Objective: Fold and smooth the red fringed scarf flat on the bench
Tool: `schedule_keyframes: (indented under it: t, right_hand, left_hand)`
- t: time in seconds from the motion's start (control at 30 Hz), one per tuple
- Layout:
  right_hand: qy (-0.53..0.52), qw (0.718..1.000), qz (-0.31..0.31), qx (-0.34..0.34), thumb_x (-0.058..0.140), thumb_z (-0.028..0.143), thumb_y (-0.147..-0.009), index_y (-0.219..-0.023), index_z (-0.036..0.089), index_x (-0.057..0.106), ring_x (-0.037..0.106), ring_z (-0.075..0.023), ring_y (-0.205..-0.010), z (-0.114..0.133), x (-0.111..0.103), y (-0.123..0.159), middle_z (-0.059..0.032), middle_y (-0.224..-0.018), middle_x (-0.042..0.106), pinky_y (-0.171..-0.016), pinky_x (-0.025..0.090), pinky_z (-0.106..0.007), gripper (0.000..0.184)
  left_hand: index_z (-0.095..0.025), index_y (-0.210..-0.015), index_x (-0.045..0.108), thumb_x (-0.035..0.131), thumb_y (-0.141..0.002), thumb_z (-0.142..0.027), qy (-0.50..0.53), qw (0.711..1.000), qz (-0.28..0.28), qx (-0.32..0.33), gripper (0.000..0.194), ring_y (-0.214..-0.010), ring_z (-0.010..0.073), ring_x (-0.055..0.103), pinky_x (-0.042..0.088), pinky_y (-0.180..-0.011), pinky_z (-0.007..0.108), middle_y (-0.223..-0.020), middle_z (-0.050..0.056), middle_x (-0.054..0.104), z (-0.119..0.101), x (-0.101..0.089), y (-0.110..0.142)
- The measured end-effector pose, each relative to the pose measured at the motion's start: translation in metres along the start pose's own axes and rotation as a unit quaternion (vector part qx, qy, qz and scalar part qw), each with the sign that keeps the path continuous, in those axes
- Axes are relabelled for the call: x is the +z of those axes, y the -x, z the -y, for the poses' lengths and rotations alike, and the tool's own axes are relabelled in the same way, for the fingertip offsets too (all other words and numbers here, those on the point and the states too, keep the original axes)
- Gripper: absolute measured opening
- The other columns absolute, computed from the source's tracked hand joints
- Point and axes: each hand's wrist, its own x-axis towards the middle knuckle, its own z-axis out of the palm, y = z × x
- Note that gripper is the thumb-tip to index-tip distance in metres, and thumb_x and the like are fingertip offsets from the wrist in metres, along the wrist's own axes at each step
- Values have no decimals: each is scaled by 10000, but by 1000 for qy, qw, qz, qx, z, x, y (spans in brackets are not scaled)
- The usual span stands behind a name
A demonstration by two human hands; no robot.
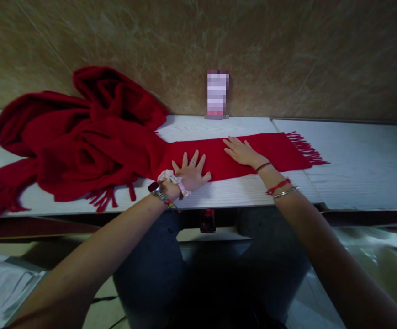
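Observation:
A red fringed scarf (215, 167) lies along the white wood-grain table. Its right part is spread flat in a strip that ends in a fringe; the left part is a loose, crumpled heap with more fringe hanging from it. My left hand (190, 176) rests palm down on the flat strip near the heap, fingers spread. Farther right, my right hand (242, 151) also lies flat on the strip, its fingers stretched to the left. Neither hand grips the cloth.
Against the brown marbled wall (270, 59) stands a phone-like object (217, 94), blurred out. The white table (366, 160) is narrow, its front edge close to my legs. Papers (6, 292) lie low at the left, and a clear plastic wrapping (383, 256) at the right.

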Motion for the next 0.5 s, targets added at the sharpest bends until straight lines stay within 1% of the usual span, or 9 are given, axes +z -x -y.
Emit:
schedule_keyframes:
  t: [0.07,0.1,0.2,0.27,0.33,0.4,0.43,0.47,0.5]
  right_hand:
    - [2,1000,-9,-1,234,359,-914,-1389,158,251,165,-267,-1336,3,-2,7,-127,-1463,196,-1019,205,-567,516]
    - [6,1000,-15,-14,246,367,-913,-1391,157,246,156,-266,-1338,7,-3,11,-127,-1466,186,-1021,208,-562,522]
    - [23,996,-21,-88,297,409,-902,-1393,186,245,133,-265,-1343,22,-4,30,-103,-1474,167,-1031,205,-548,542]
    - [30,993,-4,-113,299,422,-903,-1388,199,260,152,-267,-1339,30,-2,42,-96,-1467,195,-1029,213,-549,536]
    - [30,993,14,-111,280,429,-908,-1386,204,268,172,-263,-1335,32,-1,52,-94,-1459,224,-1026,224,-547,528]
    - [26,994,22,-101,267,439,-910,-1388,210,263,177,-258,-1334,27,1,58,-92,-1457,230,-1026,229,-542,530]
    - [24,995,21,-97,265,445,-909,-1390,214,258,175,-257,-1334,23,2,60,-90,-1458,226,-1027,229,-539,534]
    - [22,995,18,-96,264,449,-908,-1391,216,254,173,-256,-1335,19,2,62,-89,-1459,223,-1029,226,-538,537]
    - [22,995,15,-97,265,451,-907,-1392,216,251,173,-254,-1335,15,2,63,-90,-1460,221,-1030,222,-536,538]
  left_hand:
    - [-233,-1422,87,202,-845,-518,3,1000,14,1,654,-1336,359,-16,138,-983,652,-1493,35,13,1,-2,0]
    - [-230,-1422,84,203,-846,-515,4,1000,20,1,653,-1336,359,-19,134,-983,653,-1492,34,4,1,-3,-1]
    - [-226,-1422,77,200,-850,-518,1,1000,29,2,654,-1337,357,-19,135,-981,656,-1491,29,-8,2,-4,-1]
    - [-232,-1422,74,197,-853,-522,-6,1000,28,1,650,-1337,356,-12,147,-979,656,-1491,27,2,2,-4,-1]
    - [-235,-1421,85,202,-858,-516,-14,1000,23,-4,640,-1337,359,8,164,-976,652,-1492,36,24,2,-4,0]
    - [-220,-1418,127,227,-865,-488,-27,1000,9,2,622,-1336,359,40,188,-980,634,-1490,61,57,1,-5,0]
    - [-210,-1412,161,246,-869,-461,-35,999,-5,21,604,-1338,348,59,202,-990,610,-1487,71,83,1,-5,0]
    - [-204,-1402,204,265,-873,-421,-45,997,-20,54,575,-1340,325,84,215,-1008,569,-1483,74,118,1,-5,-1]
    - [-203,-1387,250,281,-876,-374,-53,993,-33,101,540,-1341,291,118,226,-1029,512,-1476,68,159,1,-5,-2]
